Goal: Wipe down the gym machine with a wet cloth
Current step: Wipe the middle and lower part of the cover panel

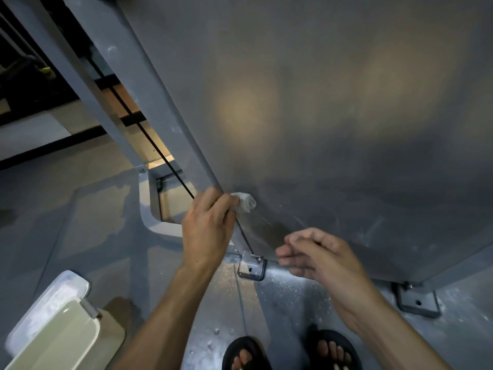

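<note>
- White and wadded, the wet cloth (pixel 244 203) is pinched by the curled fingers of the left hand (pixel 206 228); it protrudes just beyond the fingertips, its long axis pointing right, onto the panel.
- The cloth is pressed against the grey metal panel (pixel 333 116) of the gym machine, at the panel's left edge.
- The right hand (pixel 317 256) is held apart, fingers loosely curled, nothing grasped.
- A black cable (pixel 160 156) runs down behind the left fingers.

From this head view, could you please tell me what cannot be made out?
- Cloth: mostly hidden inside the left hand; wetness unclear.
- Right hand: fingers blurred.
- Machine panel: top cut off by the frame edge.
- Bin: cut off at the bottom left corner.
</note>
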### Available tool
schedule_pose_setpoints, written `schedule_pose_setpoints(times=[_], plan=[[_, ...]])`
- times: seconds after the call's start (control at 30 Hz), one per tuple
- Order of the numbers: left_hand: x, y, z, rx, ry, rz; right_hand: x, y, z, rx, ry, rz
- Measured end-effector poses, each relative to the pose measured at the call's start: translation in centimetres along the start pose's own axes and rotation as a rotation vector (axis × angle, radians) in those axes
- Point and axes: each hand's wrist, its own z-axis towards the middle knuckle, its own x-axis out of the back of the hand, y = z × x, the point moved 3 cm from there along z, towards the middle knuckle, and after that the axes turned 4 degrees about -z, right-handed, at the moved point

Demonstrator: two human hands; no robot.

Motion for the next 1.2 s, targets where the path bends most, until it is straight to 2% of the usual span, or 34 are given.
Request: schedule_pose_setpoints(times=[0.17,0.3,0.43,0.5,0.67,0.73,0.83,1.03,1.1,1.2], plan=[[-2.5,-0.5,-2.3,0.160,-0.062,-0.113,0.1,0.1,-0.2,-0.001,-0.020,-0.044],[1.0,-0.1,-0.5,0.240,0.120,-0.219,0.1,0.1,-0.3,0.001,-0.028,-0.054],[3.0,0.5,1.8,0.222,0.281,-0.210,-0.1,0.2,-0.3,-0.006,-0.043,-0.068],[2.0,0.5,1.4,0.207,0.252,-0.185,-0.1,0.3,-0.3,-0.007,-0.056,-0.075],[-3.7,-1.1,-3.3,0.253,-0.039,-0.169,0.4,0.4,-0.2,-0.008,-0.055,-0.084],[-4.8,-1.2,-4.5,0.294,-0.100,-0.203,0.8,0.3,-0.3,-0.005,-0.045,-0.079],[-3.8,-0.7,-3.8,0.294,-0.050,-0.237,1.4,-0.1,-0.6,0.003,-0.035,-0.070],[1.3,0.5,0.3,0.182,0.171,-0.094,2.1,-0.3,-0.9,0.009,-0.036,-0.104],[1.4,0.7,0.6,0.167,0.155,-0.041,2.2,-0.2,-1.1,0.003,-0.043,-0.125],[-0.2,0.7,-0.9,0.213,0.013,-0.040,2.3,-0.3,-1.3,0.002,-0.045,-0.142]])
